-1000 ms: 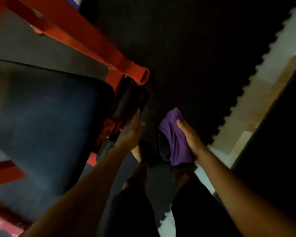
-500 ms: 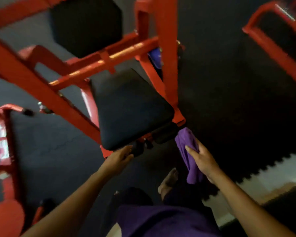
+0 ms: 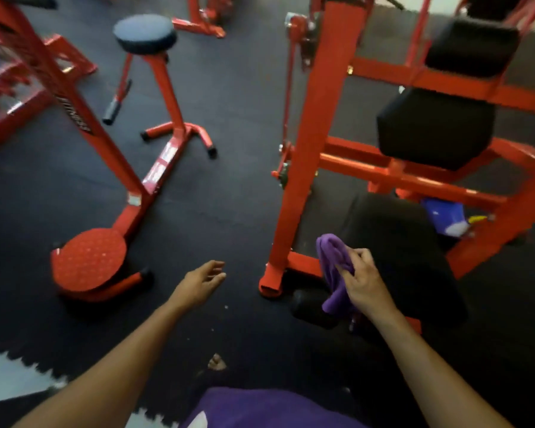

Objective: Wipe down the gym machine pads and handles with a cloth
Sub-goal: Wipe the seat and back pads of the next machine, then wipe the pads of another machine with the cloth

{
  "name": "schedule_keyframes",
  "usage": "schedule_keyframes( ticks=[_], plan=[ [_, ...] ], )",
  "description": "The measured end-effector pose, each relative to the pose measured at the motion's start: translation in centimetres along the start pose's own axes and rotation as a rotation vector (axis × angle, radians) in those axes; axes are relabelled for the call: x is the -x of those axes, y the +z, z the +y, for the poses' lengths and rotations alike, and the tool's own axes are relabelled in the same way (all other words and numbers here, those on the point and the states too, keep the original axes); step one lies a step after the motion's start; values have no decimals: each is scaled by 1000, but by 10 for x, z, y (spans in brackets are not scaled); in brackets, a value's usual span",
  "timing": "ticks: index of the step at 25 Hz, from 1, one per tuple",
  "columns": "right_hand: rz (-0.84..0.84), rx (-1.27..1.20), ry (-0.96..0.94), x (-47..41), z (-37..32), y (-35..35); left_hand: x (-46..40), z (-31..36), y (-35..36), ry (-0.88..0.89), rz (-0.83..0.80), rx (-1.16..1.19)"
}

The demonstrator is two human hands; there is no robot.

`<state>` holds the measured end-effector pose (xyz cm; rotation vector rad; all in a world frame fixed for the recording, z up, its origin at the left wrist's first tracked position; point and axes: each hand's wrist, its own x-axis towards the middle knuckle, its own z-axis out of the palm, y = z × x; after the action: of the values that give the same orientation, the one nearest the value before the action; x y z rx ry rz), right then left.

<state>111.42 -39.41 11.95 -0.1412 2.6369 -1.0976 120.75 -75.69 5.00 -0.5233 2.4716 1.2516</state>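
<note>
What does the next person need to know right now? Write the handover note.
Left hand: open, fingers relaxed, holding nothing, out over the black floor mat.
Right hand: grips the purple cloth, bunched, at the near left edge of the black seat pad of the red machine.
Other pads: a middle pad and an upper pad sit higher on the same frame; a black roller lies just below the cloth.
Done: cannot be judged from this view.
Left: wipe the seat pad, roller, upper pads and any handles.
</note>
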Motion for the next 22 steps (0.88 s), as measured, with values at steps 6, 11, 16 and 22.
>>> schedule_keyframes(
  ticks=[6, 11, 16, 22],
  plan=[
    [-55, -21, -199, -39, -116, 65, -9, -55, -93, -54, 159, 91],
    [-94, -189, -164, -84, -169, 97, -42, -41, -132, -20, 210, 119],
    [-98, -309, -118, -155, -194, 111, -94, -5, -162, 67, 226, 109],
    [-24, -459, 23, -251, -230, 139, -146, 61, -170, 382, 149, -46]
  ],
)
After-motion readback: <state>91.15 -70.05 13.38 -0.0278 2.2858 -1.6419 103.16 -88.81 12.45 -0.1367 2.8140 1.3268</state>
